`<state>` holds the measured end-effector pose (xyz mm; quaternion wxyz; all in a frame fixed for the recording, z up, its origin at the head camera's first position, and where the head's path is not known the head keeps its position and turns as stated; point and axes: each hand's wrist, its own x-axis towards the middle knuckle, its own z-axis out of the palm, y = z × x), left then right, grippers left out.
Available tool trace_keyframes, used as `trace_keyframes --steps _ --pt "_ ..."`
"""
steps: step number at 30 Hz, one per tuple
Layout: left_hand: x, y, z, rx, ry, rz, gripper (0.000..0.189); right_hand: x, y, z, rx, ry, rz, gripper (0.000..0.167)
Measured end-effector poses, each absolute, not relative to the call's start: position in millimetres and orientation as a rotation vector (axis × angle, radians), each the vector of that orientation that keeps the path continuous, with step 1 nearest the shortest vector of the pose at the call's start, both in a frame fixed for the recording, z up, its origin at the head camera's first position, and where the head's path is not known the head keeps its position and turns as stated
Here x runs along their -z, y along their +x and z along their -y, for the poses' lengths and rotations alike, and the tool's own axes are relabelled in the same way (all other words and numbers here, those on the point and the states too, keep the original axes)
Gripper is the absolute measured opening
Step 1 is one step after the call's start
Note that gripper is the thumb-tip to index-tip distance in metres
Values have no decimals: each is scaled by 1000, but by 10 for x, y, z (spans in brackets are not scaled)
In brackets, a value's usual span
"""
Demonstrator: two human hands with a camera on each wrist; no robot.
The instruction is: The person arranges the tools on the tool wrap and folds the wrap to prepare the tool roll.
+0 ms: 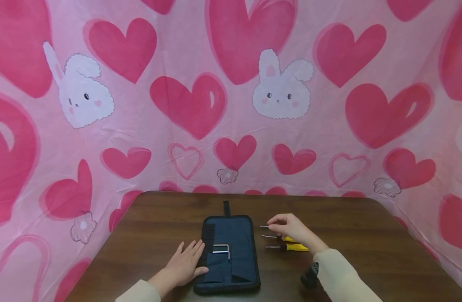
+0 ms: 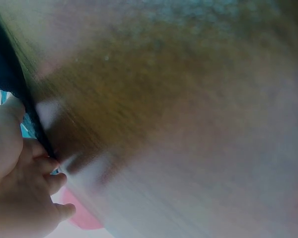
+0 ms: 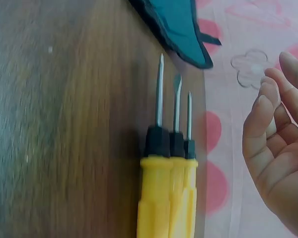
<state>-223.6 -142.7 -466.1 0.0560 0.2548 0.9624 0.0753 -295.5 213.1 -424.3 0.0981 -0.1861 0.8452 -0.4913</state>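
Note:
A dark blue tool pouch (image 1: 240, 239) lies unfolded on the table, its black strap pointing to the far side. L-shaped hex keys (image 1: 228, 251) stick out of one of its pockets. My left hand (image 1: 183, 264) rests with spread fingers on the pouch's left edge; the left wrist view shows the fingers at that edge. To the right of the pouch lie three screwdrivers with yellow handles (image 3: 155, 198), side by side, shafts towards the pouch. My right hand (image 1: 291, 228) hovers above the farthest one, fingers loosely bent, with nothing visible between them in the right wrist view.
The brown wooden table (image 1: 163, 218) has rounded far corners. A pink cloth (image 1: 231, 126) with hearts and rabbits hangs right behind it. A black object (image 1: 310, 275), apparently the wrist camera, sits under my right sleeve.

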Motion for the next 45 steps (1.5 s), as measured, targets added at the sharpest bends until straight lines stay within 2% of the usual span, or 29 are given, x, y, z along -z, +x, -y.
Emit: trace_keyframes --steps 15,24,33,45 --pt "4693 -2256 1424 -221 771 -2918 73 4319 -2877 -2498 1447 -455 -2500 38" --pt "4688 -2240 1412 -217 768 -2928 72 4397 -2827 -2647 1429 -456 -2458 27" --pt "4695 -2237 1413 -218 757 -2930 73 4469 -2791 -2710 1286 -363 -2555 25" --pt "4666 -2224 1417 -237 758 -2913 73 4564 -2819 -2788 1289 -518 -2527 22"
